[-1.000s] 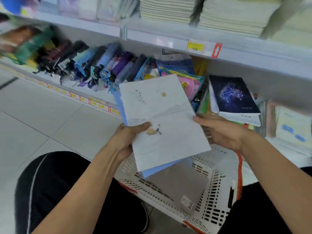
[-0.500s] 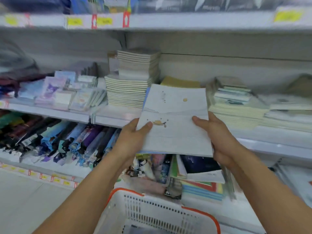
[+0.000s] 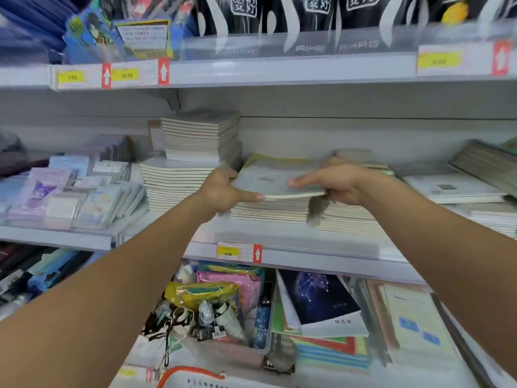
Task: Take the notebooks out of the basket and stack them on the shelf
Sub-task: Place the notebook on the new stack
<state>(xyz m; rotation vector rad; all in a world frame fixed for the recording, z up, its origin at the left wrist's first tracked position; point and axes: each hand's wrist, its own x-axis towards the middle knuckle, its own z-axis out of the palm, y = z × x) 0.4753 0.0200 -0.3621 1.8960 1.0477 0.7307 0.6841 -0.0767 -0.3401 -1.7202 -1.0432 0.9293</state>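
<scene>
A few thin white notebooks (image 3: 270, 182) lie flat on top of a low stack of notebooks (image 3: 270, 211) on the middle shelf (image 3: 307, 257). My left hand (image 3: 223, 190) grips their left edge, thumb pointing right along the front edge. My right hand (image 3: 333, 182) holds their right edge, fingers flat on the cover. Only the orange rim of the white basket (image 3: 193, 373) shows at the bottom of the frame.
A taller notebook pile (image 3: 193, 163) stands left of the stack, another pile (image 3: 349, 219) right of it. Packaged cards (image 3: 70, 191) fill the shelf's left part. The lower shelf holds a dark constellation notebook (image 3: 316, 298) and mixed stationery. An upper shelf (image 3: 251, 71) hangs overhead.
Both hands carried the notebooks up and forward from in front of the shelf and set them flat on the low stack. The view tilted up, so the basket dropped almost out of frame.
</scene>
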